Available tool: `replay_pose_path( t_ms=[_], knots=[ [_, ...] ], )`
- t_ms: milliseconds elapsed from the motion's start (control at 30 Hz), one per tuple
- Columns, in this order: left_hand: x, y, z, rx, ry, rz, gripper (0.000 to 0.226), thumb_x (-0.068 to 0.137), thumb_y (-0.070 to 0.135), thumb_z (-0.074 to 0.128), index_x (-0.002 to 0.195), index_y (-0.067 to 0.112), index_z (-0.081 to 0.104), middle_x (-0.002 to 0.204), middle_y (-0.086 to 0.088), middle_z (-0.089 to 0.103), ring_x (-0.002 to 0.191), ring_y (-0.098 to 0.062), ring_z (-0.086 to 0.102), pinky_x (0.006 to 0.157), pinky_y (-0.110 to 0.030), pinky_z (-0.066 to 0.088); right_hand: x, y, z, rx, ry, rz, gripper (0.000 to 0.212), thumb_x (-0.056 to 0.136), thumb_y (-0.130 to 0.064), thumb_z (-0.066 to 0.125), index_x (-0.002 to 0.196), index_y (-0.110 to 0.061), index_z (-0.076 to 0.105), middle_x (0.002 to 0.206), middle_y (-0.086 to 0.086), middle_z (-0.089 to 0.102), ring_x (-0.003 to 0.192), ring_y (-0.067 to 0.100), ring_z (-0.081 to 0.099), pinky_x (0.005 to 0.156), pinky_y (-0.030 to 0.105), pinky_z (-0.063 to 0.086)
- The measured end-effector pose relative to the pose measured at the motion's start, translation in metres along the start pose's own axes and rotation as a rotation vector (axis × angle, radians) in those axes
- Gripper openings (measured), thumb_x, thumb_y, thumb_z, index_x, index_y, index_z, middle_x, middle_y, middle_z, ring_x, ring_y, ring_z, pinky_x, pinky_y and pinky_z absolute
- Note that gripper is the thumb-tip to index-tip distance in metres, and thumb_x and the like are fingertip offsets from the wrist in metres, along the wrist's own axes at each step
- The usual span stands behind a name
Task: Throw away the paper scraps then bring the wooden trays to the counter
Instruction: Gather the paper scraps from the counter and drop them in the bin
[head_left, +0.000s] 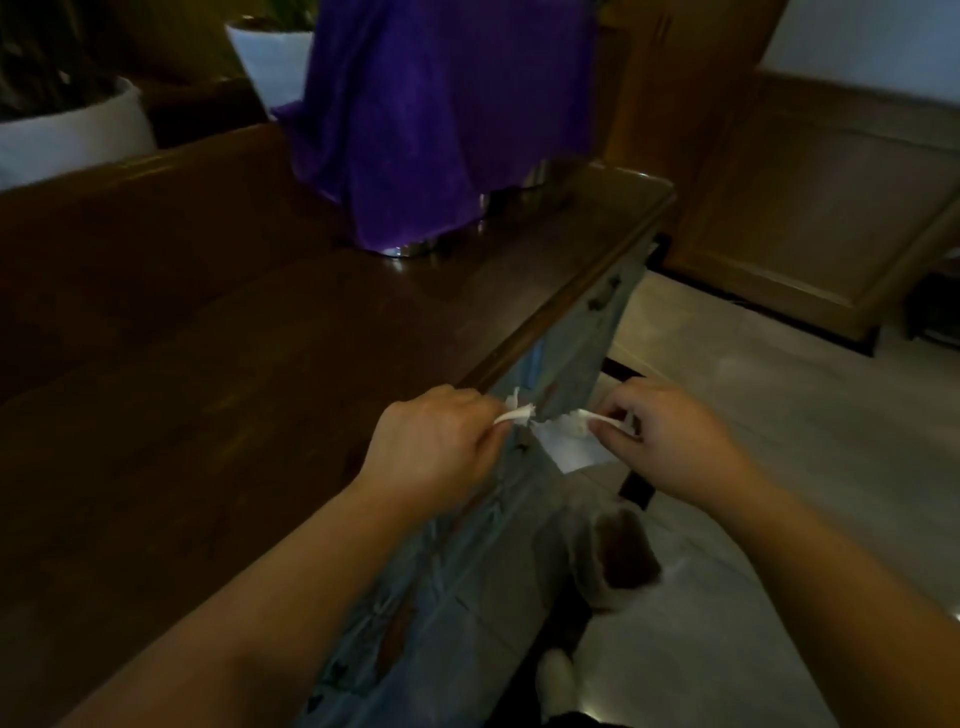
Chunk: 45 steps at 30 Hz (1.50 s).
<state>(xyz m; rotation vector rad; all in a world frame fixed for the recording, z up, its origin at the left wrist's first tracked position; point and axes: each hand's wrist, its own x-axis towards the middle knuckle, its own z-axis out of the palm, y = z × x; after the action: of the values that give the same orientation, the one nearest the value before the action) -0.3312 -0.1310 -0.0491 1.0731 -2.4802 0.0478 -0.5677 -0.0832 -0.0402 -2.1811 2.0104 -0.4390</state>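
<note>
My left hand (436, 441) pinches a white paper scrap (514, 413) just past the edge of the dark wooden table (208, 364). My right hand (670, 441) pinches another white paper scrap (571, 439) a short way to the right, and part of that scrap hangs down below the fingers. The two pieces sit close together with torn ends facing each other, held over my jeans-clad leg (457, 587). No wooden tray shows in this view.
A purple cloth (431, 119) covers a metal object at the back of the table. Two white plant pots (72, 130) (270, 57) stand at the far left. Light tiled floor (779, 415) lies to the right, with a wooden cabinet (810, 197) beyond it.
</note>
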Motion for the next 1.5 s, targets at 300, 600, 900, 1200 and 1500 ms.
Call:
replay_pose_path(
  t_ms=[300,600,900,1200,1500],
  knots=[
    [0.010,0.045,0.039,-0.046,-0.076,0.049,0.029,0.089,0.042,0.043,0.091,0.026,0.068,0.077,0.005,0.068,0.068,-0.016,0.062,0.048,-0.023,0.032,-0.035,0.055,0.008,0.072,-0.010,0.107,0.020,0.088,-0.038,0.054,0.089,-0.022,0.065,0.087,0.000,0.063,0.076,0.018,0.058,0.066,0.045,0.053],
    [0.072,0.112,0.137,-0.049,-0.241,0.035,0.038,0.089,0.046,0.037,0.081,0.024,0.066,0.077,0.003,0.068,0.071,-0.020,0.064,0.048,-0.029,0.042,-0.058,0.184,0.033,0.231,-0.064,0.263,0.015,0.089,-0.027,0.062,0.093,-0.014,0.069,0.087,0.002,0.062,0.075,0.014,0.052,0.061,0.022,0.038],
    [0.143,0.158,0.278,-0.125,-0.362,-0.103,0.026,0.090,0.037,0.052,0.076,0.019,0.063,0.071,-0.006,0.066,0.066,-0.027,0.063,0.052,-0.037,0.051,-0.038,0.325,0.097,0.333,-0.138,0.363,0.015,0.090,-0.031,0.060,0.094,-0.018,0.066,0.089,0.001,0.061,0.076,0.015,0.057,0.068,0.032,0.049],
    [0.145,0.146,0.422,-0.347,-0.427,-0.192,0.031,0.091,0.040,0.043,0.096,0.020,0.066,0.089,-0.003,0.069,0.082,-0.022,0.063,0.068,-0.041,0.052,-0.059,0.409,0.251,0.506,-0.139,0.662,0.007,0.088,-0.017,0.063,0.092,-0.011,0.066,0.086,0.002,0.061,0.075,0.018,0.056,0.059,0.018,0.038],
    [0.064,0.120,0.612,-0.250,-0.547,-0.276,0.027,0.093,0.040,0.047,0.083,0.017,0.059,0.084,-0.006,0.066,0.076,-0.026,0.061,0.058,-0.027,0.030,-0.096,0.460,0.468,0.721,-0.107,1.106,0.008,0.086,-0.020,0.065,0.084,-0.012,0.062,0.074,0.003,0.068,0.070,0.020,0.067,0.058,0.031,0.052]
  ],
)
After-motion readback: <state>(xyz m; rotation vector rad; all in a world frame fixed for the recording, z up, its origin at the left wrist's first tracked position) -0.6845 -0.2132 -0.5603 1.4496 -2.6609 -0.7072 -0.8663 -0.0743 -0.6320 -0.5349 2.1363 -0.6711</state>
